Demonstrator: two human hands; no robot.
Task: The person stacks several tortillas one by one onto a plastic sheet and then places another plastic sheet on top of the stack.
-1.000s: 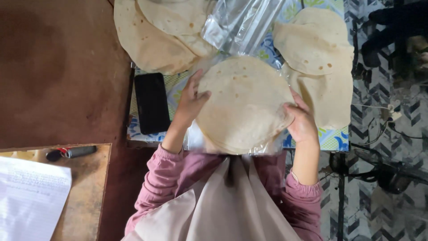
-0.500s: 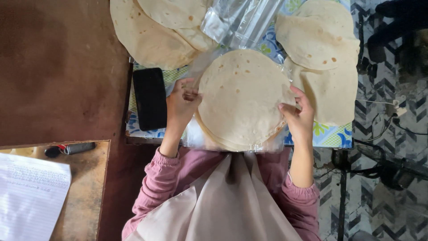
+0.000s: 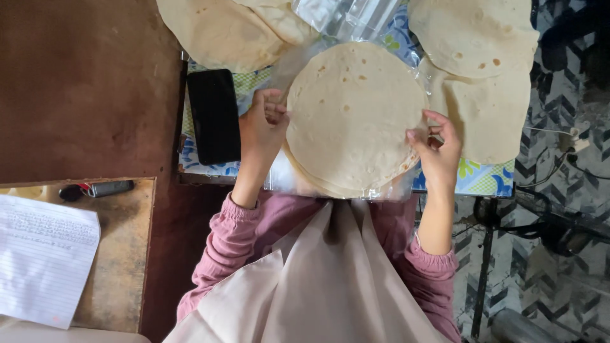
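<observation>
stack of round flatbreads lies on a clear plastic sheet at the near edge of the tabletop, just right of a black phone; left hand pinches the stack's left rim, right hand pinches its right rim, both closed on the edge. judgement: grip evenly on opposite rims, keep the stack level and edges aligned so the thin rounds neither tear nor slide. loose flatbreads lie beyond, apart from the stack.

Pale cream flatbreads showing brown spots; tablecloth showing blue-green floral print; phone black; sleeves pink.
</observation>
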